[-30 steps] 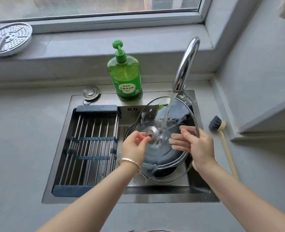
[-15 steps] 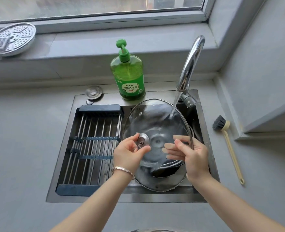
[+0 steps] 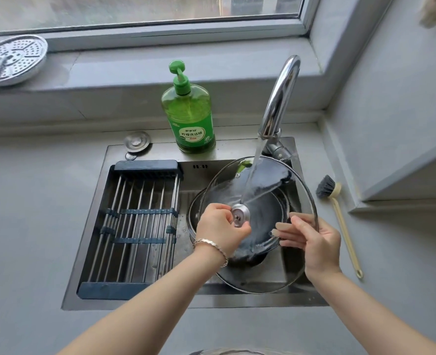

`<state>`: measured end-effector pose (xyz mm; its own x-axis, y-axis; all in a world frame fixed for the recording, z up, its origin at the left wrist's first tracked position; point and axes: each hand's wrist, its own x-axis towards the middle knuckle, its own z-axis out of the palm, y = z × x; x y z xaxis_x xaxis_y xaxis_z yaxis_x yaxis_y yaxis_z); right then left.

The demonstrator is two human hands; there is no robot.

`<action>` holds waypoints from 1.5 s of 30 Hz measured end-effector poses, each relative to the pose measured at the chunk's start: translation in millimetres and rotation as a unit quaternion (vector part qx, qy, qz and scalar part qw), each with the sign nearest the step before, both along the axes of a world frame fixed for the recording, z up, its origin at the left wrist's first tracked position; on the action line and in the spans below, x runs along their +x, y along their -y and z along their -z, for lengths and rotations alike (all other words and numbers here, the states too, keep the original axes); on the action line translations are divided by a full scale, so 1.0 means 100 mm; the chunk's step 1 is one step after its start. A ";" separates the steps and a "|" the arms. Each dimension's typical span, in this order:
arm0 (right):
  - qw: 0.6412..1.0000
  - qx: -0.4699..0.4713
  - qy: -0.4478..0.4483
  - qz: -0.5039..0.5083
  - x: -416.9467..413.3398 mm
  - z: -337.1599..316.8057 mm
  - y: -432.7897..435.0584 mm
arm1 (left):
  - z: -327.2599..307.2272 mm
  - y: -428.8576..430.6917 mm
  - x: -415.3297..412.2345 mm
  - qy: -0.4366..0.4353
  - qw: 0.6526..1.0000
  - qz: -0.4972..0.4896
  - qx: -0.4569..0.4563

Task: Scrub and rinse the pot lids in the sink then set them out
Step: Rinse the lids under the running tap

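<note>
Right half of frame: one glass pot lid (image 3: 260,267) held tilted over the sink (image 3: 211,302), water stream (image 3: 253,172) from the faucet (image 3: 279,98) striking it just above the knob (image 3: 240,215).

Left hand (image 3: 220,230) pinches the knob. Right hand (image 3: 315,243) grasps the lid's right rim, thumb in front, fingers behind the glass.

Edges: the lid's rim comes close to the sink's right wall and front lip, and its top edge sits just under the faucet base. A roll-up rack (image 3: 135,226) covers the sink's left half (little room there). Open grey desk (image 3: 32,226) lies on both sides.

Count: one lid, one dark pan (image 3: 191,226) beneath it, one green soap bottle (image 3: 190,116), one dish brush (image 3: 339,219) right of the sink, one sink plug (image 3: 137,141), one perforated steamer plate (image 3: 12,58) on the sill at upper left.
</note>
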<state>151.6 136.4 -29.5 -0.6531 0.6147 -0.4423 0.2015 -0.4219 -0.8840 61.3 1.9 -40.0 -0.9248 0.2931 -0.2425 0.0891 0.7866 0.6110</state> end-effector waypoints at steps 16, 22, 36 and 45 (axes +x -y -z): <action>0.969 -0.109 0.169 -0.144 -0.17 0.20 0.19 | -0.29 0.14 -0.32 -0.009 0.981 0.025 -0.194; 0.971 -0.093 0.141 -0.166 -0.36 0.09 0.59 | -0.37 0.65 -0.40 0.027 0.982 -0.024 -0.186; 0.925 0.260 0.028 -0.276 -1.00 -0.84 1.15 | -0.17 1.80 -0.51 0.163 0.947 -0.234 0.150; 0.941 0.232 -0.001 -0.247 -1.55 -0.45 1.57 | 0.16 2.39 -0.73 0.190 0.943 -0.251 0.106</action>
